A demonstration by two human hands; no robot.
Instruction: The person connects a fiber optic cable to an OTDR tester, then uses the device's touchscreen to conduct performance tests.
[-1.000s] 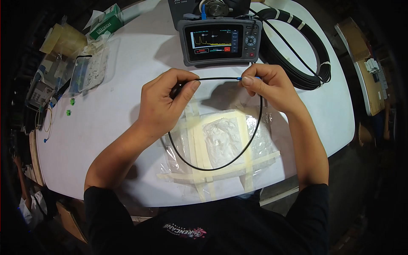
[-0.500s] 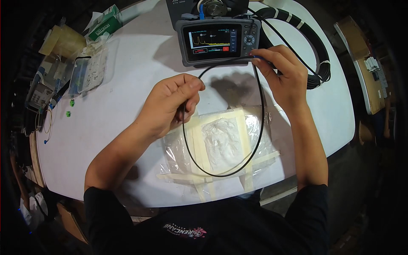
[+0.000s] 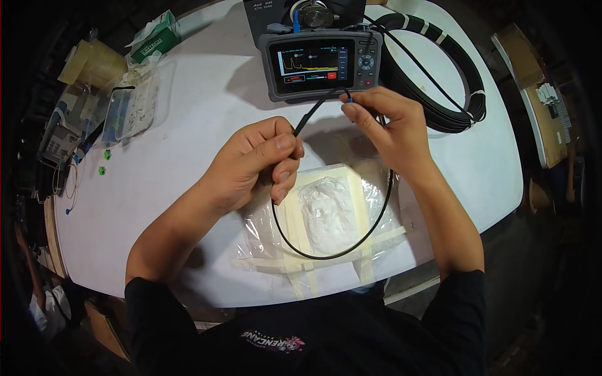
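Note:
A thin black cable [image 3: 329, 257] hangs in a loop between my hands. My left hand [image 3: 260, 160] is closed on one part of it, where a thicker black sleeve [image 3: 302, 123] sticks up past the fingers. My right hand [image 3: 392, 125] pinches the other part near a small blue connector piece [image 3: 350, 99]. Just beyond both hands stands a handheld tester [image 3: 271, 72], its lit screen [image 3: 313, 64] showing a yellow trace. Below the loop lies a taped plastic sheet with a white crumpled wipe [image 3: 329, 216] on it.
A coil of black cable [image 3: 480, 103] lies at the right behind the tester. To the left are a green box [image 3: 157, 41], a clear plastic tray [image 3: 135, 109] and two small green pieces [image 3: 102, 170]. A dark case [image 3: 260, 15] stands behind the tester.
My right hand has moved left and slightly down with the cable, closer to my left hand. The cable between them now bends up in a tighter arch, and the thicker sleeve shows above my left fingers.

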